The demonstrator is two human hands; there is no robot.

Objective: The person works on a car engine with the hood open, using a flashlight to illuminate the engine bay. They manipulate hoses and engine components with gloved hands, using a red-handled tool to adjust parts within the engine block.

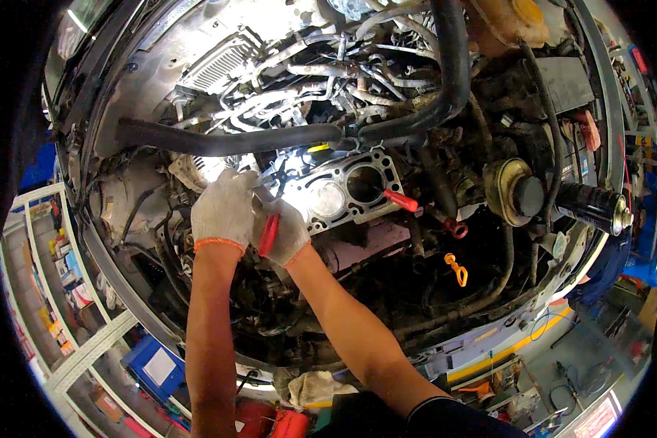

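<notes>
Reaching into the engine bay, both gloved hands meet at the left end of the bare engine block (pixel 343 191). The right hand (pixel 283 232) is curled around a red-handled tool (pixel 269 234), its handle running down toward the wrist and its tip pointing up toward the block's near corner, just beyond the knuckles. The left hand (pixel 223 210) sits beside it, touching it, fingers bent over the same spot; glare hides whether it pinches anything. A second red-handled tool (pixel 400 200) lies on the block, well to the right.
</notes>
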